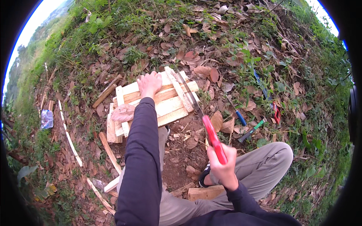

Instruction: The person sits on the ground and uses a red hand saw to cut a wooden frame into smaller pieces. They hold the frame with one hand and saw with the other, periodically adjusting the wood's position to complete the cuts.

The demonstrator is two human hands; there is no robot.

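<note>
My right hand (223,165) is wrapped around the red handle of a handsaw (214,137). The saw's narrow blade points up and away, lying along the right end of a slatted wooden panel (166,107). Pale slats make up this panel, with a crosspiece (178,88) over them near each end. My left hand (150,83) bears down on the panel's far slats, its fingers bent over them. A dry leaf (123,113) lies on the panel's left part, beside my left forearm. Whether the saw's teeth touch the wood, I cannot tell.
On the leafy ground to the right lie a blue-handled tool (240,118), a green-and-black-handled tool (252,131) and a long blue tool with a red handle (277,113). Wood strips (69,141) are scattered at left, near a clear plastic bag (46,119). A wood block (205,193) sits by my foot.
</note>
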